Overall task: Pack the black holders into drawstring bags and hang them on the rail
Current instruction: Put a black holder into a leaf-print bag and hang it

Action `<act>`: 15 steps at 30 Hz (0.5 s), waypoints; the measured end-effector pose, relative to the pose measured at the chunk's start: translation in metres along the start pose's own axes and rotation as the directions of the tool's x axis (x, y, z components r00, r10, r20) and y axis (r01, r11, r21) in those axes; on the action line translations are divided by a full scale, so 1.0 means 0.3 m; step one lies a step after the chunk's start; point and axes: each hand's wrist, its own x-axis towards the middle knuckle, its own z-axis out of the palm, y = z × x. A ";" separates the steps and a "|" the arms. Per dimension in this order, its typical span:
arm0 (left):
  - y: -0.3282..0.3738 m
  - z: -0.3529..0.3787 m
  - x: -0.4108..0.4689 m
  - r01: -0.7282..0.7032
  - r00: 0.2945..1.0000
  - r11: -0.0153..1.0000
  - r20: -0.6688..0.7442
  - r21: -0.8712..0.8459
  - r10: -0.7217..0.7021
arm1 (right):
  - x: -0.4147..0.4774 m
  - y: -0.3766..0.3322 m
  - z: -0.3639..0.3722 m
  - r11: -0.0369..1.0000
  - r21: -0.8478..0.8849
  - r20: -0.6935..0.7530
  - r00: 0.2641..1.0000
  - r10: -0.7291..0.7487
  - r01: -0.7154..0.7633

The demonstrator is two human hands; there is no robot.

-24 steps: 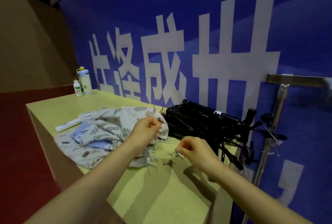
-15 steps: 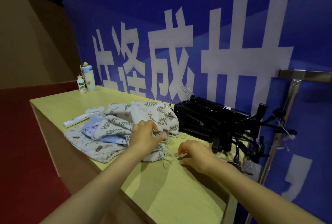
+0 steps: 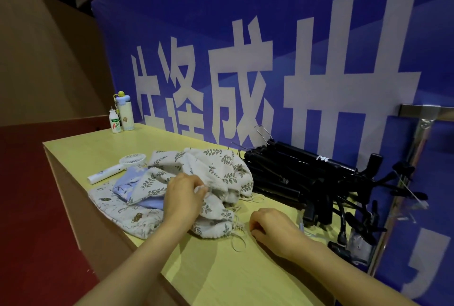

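A heap of leaf-print drawstring bags lies in the middle of the yellow table. My left hand pinches the cloth of one bag near the heap's front. Loose cords trail from the bags toward me. My right hand rests on the table to the right of the cords, fingers curled; whether it holds anything is hidden. A pile of black holders lies against the blue banner, right of the bags. The metal rail stands at the far right.
A white handheld fan lies left of the bags. Two bottles stand at the table's far left corner. A blue banner with white characters backs the table. The rail's chrome post runs down past the table's right end.
My left hand has dropped onto the bag heap and gripped the cloth. My right hand has lowered to the table beside the cords. The camera has moved closer.
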 end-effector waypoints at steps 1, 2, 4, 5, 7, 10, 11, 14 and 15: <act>0.005 -0.009 0.010 0.010 0.999 0.999 -0.040 -0.033 -0.011 | 0.001 -0.003 -0.002 1.000 0.020 -0.021 1.000 0.011 -0.010; 0.014 -0.023 0.018 0.028 0.996 0.996 -0.079 -0.086 -0.035 | 0.003 -0.005 -0.008 0.998 0.057 -0.046 0.998 0.030 -0.027; 0.042 -0.055 0.032 0.061 0.986 0.978 -0.139 -0.197 -0.090 | 0.010 -0.008 -0.032 0.986 0.158 -0.111 0.991 0.081 -0.062; 0.057 -0.073 0.039 0.065 0.982 0.968 -0.158 -0.243 -0.105 | 0.017 -0.012 -0.051 0.972 0.220 -0.148 0.983 0.113 -0.078; 0.082 -0.105 0.057 0.079 0.979 0.937 -0.152 -0.340 -0.138 | 0.034 -0.029 -0.095 0.913 0.399 -0.219 0.957 0.191 -0.091; 0.110 -0.143 0.087 0.152 0.971 0.863 -0.090 -0.481 -0.221 | 0.061 -0.090 -0.181 0.720 0.694 -0.251 0.928 0.276 -0.026; 0.118 -0.156 0.095 0.153 0.972 0.846 -0.076 -0.511 -0.221 | 0.069 -0.116 -0.212 0.663 0.748 -0.269 0.923 0.275 0.020; 0.140 -0.195 0.111 0.076 0.991 0.842 -0.055 -0.534 -0.125 | 0.088 -0.203 -0.298 0.563 0.810 -0.360 0.898 0.251 0.168; 0.146 -0.208 0.116 0.038 0.995 0.853 -0.057 -0.521 -0.079 | 0.094 -0.231 -0.321 0.574 0.793 -0.408 0.878 0.249 0.206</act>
